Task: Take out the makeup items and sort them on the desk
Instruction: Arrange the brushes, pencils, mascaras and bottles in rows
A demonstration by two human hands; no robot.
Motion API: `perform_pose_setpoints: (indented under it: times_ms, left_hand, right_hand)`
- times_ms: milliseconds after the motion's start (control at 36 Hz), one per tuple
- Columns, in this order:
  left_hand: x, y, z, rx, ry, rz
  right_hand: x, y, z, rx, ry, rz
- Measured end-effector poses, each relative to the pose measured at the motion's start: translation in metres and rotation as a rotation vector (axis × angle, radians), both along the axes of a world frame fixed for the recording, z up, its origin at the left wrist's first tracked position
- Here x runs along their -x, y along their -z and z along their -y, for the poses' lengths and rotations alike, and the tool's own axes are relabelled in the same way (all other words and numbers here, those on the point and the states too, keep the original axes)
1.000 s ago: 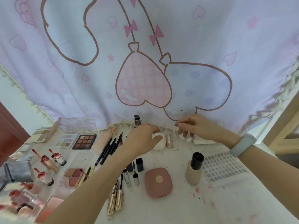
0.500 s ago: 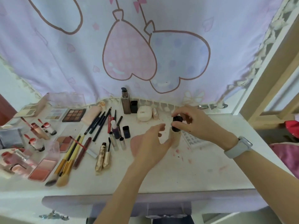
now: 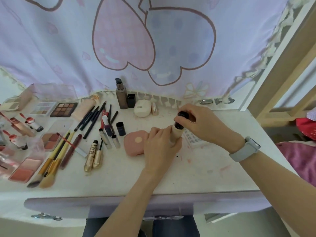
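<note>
foundation bottle [image 3: 174,134] | tilted, black cap up-right | both hands gripping

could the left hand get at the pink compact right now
Probably not at once: the left hand grips the beige bottle, whose cap the right hand holds. The pink compact lies uncovered right beside it.
</note>
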State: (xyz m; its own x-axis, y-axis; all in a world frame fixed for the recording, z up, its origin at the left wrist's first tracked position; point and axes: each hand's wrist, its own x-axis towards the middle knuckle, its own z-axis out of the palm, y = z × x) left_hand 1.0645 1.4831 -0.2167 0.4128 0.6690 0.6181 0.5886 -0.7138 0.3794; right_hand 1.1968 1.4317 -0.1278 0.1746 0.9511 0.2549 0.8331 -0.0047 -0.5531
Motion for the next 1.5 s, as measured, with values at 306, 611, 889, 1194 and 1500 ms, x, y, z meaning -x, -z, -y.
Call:
perform_pose_setpoints:
  times_ms: [306,611,889,1194,1500]
  left_hand:
    - [0.0,0.005,-0.004,-0.039,0.015,0.021]
    - [0.0,0.006,-0.004,-0.026,0.007,-0.016]
    - [0.0,0.006,-0.003,-0.047,-0.007,-0.023]
    - [0.0,0.008,-0.004,-0.071,-0.003,-0.017]
    - [0.0,0.01,-0.005,-0.057,0.018,0.003]
  right_hand:
    - [-0.02,-0.018,-0.003,0.146,-0.29,0.109]
    - [-0.011,-0.021,-0.008,0.131,-0.262,0.357]
    - [-0.007,-0.024,-0.022,0.081,-0.076,0.671]
    - [-0.003,-0.034,-0.017,0.146,-0.028,0.655]
    - [0.004,-0.04,-0.016,0.19,-0.003,0.73]
